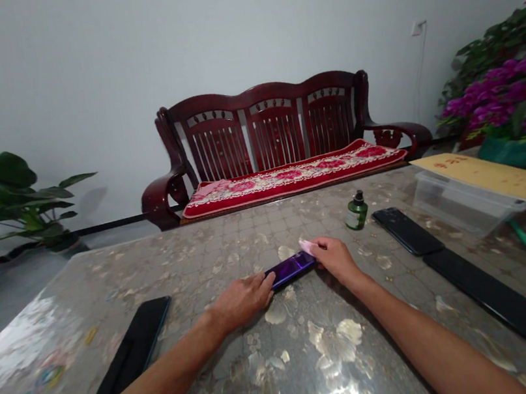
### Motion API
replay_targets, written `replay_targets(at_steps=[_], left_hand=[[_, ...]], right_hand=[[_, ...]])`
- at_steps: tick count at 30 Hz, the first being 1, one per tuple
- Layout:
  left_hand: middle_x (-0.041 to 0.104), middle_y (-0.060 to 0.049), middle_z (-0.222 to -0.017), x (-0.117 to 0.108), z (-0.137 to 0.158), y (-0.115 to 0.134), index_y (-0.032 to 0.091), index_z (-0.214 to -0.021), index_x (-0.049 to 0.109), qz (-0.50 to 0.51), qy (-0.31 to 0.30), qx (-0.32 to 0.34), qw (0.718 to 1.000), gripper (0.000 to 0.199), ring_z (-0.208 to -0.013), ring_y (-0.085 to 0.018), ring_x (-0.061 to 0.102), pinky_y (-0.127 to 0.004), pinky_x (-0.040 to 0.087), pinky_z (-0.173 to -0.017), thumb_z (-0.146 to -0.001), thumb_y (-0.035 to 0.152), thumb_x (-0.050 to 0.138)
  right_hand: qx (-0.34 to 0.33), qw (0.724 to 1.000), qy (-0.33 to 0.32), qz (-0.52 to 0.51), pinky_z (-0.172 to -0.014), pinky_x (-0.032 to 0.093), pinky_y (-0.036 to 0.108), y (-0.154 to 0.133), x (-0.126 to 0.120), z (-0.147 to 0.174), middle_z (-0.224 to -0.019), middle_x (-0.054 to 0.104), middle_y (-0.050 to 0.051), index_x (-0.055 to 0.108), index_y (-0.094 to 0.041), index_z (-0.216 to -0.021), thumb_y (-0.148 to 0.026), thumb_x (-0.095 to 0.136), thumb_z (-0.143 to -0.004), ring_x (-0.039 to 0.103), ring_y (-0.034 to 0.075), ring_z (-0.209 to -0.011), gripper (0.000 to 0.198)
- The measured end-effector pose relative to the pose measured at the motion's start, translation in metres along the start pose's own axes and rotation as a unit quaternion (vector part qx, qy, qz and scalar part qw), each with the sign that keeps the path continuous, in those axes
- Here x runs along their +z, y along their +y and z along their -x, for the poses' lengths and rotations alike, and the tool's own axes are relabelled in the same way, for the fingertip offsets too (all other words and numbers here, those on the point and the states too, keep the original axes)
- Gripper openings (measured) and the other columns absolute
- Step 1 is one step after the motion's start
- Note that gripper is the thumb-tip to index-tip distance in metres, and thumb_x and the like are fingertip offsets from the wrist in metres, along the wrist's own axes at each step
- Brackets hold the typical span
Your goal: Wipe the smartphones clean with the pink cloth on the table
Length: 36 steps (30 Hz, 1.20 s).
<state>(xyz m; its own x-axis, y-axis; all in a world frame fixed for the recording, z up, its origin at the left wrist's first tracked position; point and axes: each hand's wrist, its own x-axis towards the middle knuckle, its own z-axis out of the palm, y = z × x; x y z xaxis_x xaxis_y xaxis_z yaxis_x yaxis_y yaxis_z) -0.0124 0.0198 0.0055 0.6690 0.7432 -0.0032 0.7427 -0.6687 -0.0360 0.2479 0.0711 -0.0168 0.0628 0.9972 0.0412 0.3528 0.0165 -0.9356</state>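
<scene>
A purple smartphone [290, 270] lies on the table in front of me, its long side running left to right. My left hand [244, 296] grips its left end, fingertips over the edge. At the other end, my right hand [334, 257] pinches a small pale pink cloth [307, 247] against the phone's corner. The right thumb and fingertips are partly hidden behind the cloth and hand. A dark phone [132, 349] rests to the left of my left forearm. Two more dark phones, one farther [407, 231] and one nearer [490, 293], lie end to end on the right.
A green pump bottle [356, 211] stands beyond my right hand. Farther right is a clear plastic box [466, 203] under a yellow envelope [492, 174], beside a green-handled tool [525, 238] and potted purple flowers [519, 93]. Coloured rubber bands [47, 376] lie at left. A wooden bench [273, 129] stands behind.
</scene>
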Motion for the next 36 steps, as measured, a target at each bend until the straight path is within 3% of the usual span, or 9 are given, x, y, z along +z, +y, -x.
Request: replay_targets(at_steps=[8,14,24,29,32,36], left_hand=[[0.072,-0.008,-0.095,-0.004,0.003,-0.006,0.020,-0.119,0.059,0.005,0.016,-0.020,1.000,0.030,-0.082,-0.021,0.069,-0.029,0.054,-0.072,-0.102,0.027,0.035],[0.073,-0.006,-0.089,-0.007,0.002,-0.019,0.022,-0.107,0.063,0.066,0.027,-0.098,0.993,0.031,-0.080,-0.020,0.069,-0.027,0.050,-0.072,-0.102,0.032,0.034],[0.073,-0.006,-0.099,-0.007,-0.016,-0.038,0.021,-0.103,0.067,0.216,0.117,-0.213,0.946,0.033,-0.089,-0.020,0.067,-0.030,0.048,-0.085,-0.098,0.032,0.036],[0.069,-0.004,-0.075,0.001,-0.024,-0.046,0.018,-0.079,0.066,0.267,0.111,-0.286,0.914,0.036,-0.072,-0.019,0.065,-0.028,0.048,-0.074,-0.095,0.033,0.038],[0.065,-0.001,-0.062,0.007,-0.024,-0.046,0.018,-0.076,0.065,0.289,0.096,-0.303,0.903,0.040,-0.058,-0.017,0.063,-0.026,0.048,-0.062,-0.095,0.037,0.036],[0.070,-0.003,-0.074,0.009,-0.023,-0.044,0.018,-0.084,0.069,0.296,0.092,-0.314,0.898,0.038,-0.068,-0.018,0.066,-0.025,0.049,-0.065,-0.094,0.036,0.037]], right_hand=[[0.040,0.994,0.001,-0.099,-0.046,0.045,0.021,-0.006,0.002,-0.001,-0.062,0.061,0.000,0.074,-0.016,-0.086,-0.055,0.069,-0.069,0.055,0.014,-0.056,0.043],[0.051,0.982,0.000,-0.183,-0.044,0.045,0.020,-0.010,0.005,-0.002,-0.063,0.062,0.001,0.073,-0.014,-0.083,-0.051,0.070,-0.064,0.055,0.013,-0.056,0.041],[0.081,0.965,0.022,-0.250,-0.043,0.045,0.020,-0.009,0.009,-0.005,-0.064,0.064,0.001,0.073,-0.014,-0.082,-0.038,0.068,-0.059,0.053,0.011,-0.054,0.033],[0.078,0.965,0.022,-0.250,-0.043,0.044,0.020,-0.005,0.008,-0.007,-0.065,0.064,0.001,0.073,-0.014,-0.083,-0.037,0.067,-0.059,0.052,0.011,-0.053,0.034],[0.071,0.966,0.031,-0.245,-0.044,0.045,0.020,-0.004,0.008,-0.008,-0.067,0.064,0.001,0.073,-0.014,-0.085,-0.041,0.066,-0.059,0.053,0.012,-0.055,0.038],[0.069,0.970,0.034,-0.230,-0.044,0.044,0.021,-0.002,0.009,-0.009,-0.067,0.064,0.002,0.073,-0.013,-0.087,-0.046,0.066,-0.059,0.053,0.012,-0.055,0.044]])
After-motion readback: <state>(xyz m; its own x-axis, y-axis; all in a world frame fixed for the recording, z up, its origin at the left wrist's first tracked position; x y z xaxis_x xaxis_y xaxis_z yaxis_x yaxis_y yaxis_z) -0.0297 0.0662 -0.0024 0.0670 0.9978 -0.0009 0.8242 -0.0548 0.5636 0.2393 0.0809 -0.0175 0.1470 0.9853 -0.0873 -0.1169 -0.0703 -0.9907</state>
